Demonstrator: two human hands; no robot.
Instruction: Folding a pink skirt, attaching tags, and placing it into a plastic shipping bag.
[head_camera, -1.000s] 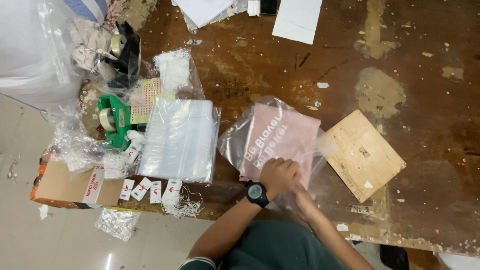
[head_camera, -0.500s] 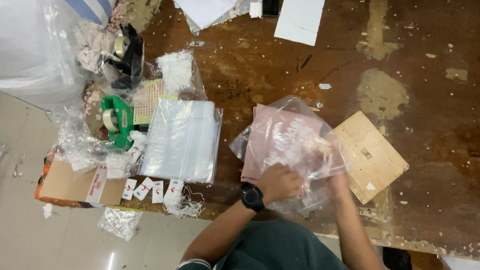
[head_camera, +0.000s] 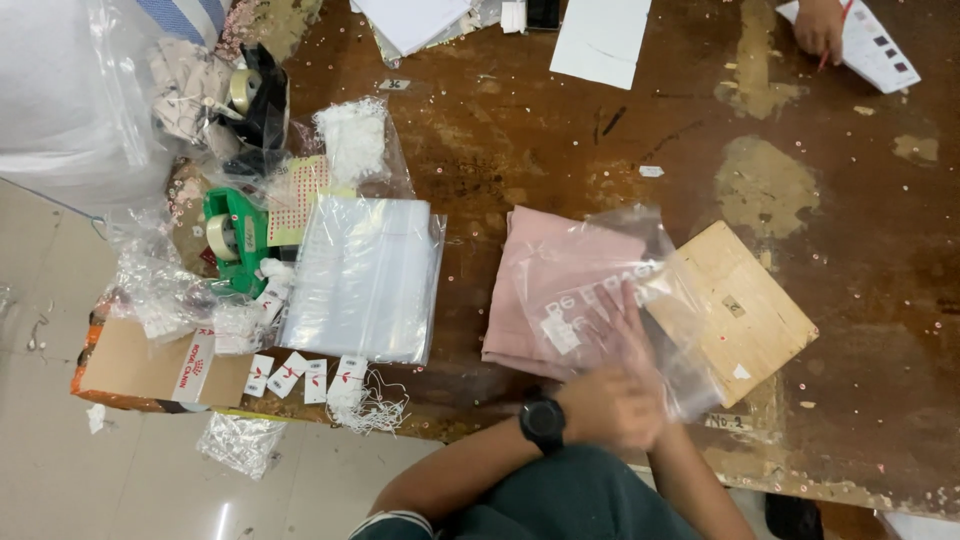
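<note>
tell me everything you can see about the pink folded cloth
The pink folded cloth looks like soft, matte fabric, folded into a flat rectangle on the worn brown table. Its right part sits inside a clear plastic bag; the left part sticks out. A hand presses on it through the bag.

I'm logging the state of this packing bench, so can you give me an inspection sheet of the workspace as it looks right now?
Surface: worn brown wooden table, paint patches, small specks scattered.
Job's things: folded pink garment partly covered by a clear plastic bag.
Clutter: stack of clear bags, green tape dispenser, small white tags, wooden board, white papers.
Grippers: left hand, wearing a black watch, lies over the bag's near end; right hand is inside the bag, blurred.
Cables: nothing seen.
Surroundings: another person's hand at the far edge; pale floor.
</note>
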